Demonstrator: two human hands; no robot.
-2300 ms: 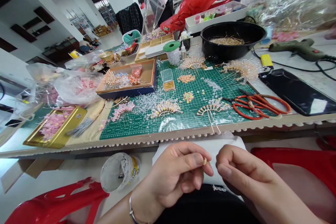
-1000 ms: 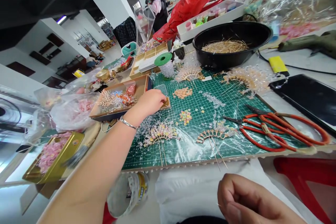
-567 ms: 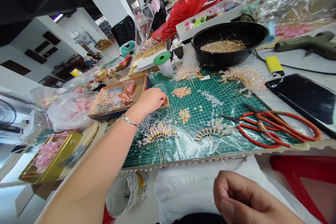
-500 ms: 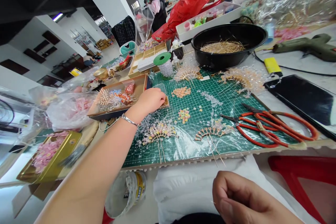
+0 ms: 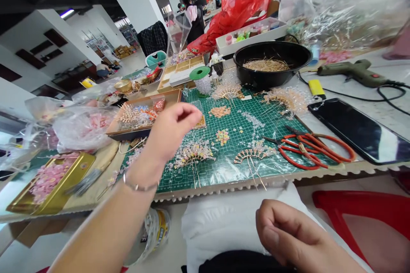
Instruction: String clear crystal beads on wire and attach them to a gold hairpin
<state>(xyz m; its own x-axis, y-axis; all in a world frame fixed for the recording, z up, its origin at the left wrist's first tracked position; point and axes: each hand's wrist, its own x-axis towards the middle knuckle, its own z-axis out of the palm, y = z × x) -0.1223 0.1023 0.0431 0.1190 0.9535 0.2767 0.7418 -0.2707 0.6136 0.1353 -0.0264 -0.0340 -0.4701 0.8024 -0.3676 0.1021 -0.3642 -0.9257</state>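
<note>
My left hand is raised over the mat with thumb and forefinger pinched together. Whatever is between those fingertips is too small to make out. Just behind them sits a small clear box of gold beads. My right hand is closed above my lap, thumb pressed to the curled fingers; its contents are hidden. Between the hands, near the mat's front edge, lie two fan-shaped hair combs with long pins: a beaded one and a barer gold one. Small yellow-green pieces and peach pieces lie in piles.
Red-handled pliers and a phone lie right on the green cutting mat and table. Behind stand a black basin and a glue gun. An open box of beaded sprays and a gold tin stand left.
My left hand has lifted away from the bead box toward me, its fingertips now pinched in the air. My right hand stays closed in nearly the same place. The view has shifted slightly.
</note>
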